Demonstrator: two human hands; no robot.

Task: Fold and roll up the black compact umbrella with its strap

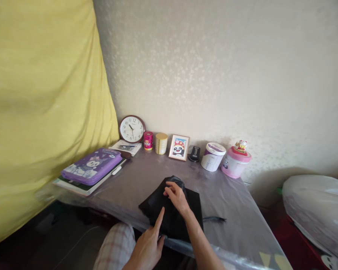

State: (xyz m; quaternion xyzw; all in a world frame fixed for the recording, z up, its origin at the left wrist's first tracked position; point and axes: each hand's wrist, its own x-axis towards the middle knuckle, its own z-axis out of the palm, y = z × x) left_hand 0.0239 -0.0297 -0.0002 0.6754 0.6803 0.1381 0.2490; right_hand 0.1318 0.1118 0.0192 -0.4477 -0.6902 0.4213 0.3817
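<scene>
A black cloth bag (154,204) lies flat on the near part of the plastic-covered table (231,210), with a thin black strap (214,218) trailing off to its right. My right hand (177,195) rests on the bag's upper middle, fingers curled and pinching the fabric. My left hand (148,245) sits at the bag's near edge, its forefinger stretched out and pressing on the cloth.
Along the wall stand a round clock (132,128), a red tin (148,140), a yellow tin (161,143), a framed panda picture (179,147), a white tub (213,156) and a pink pot (236,160). A purple case (91,166) lies on books at left. A yellow curtain (39,105) hangs left.
</scene>
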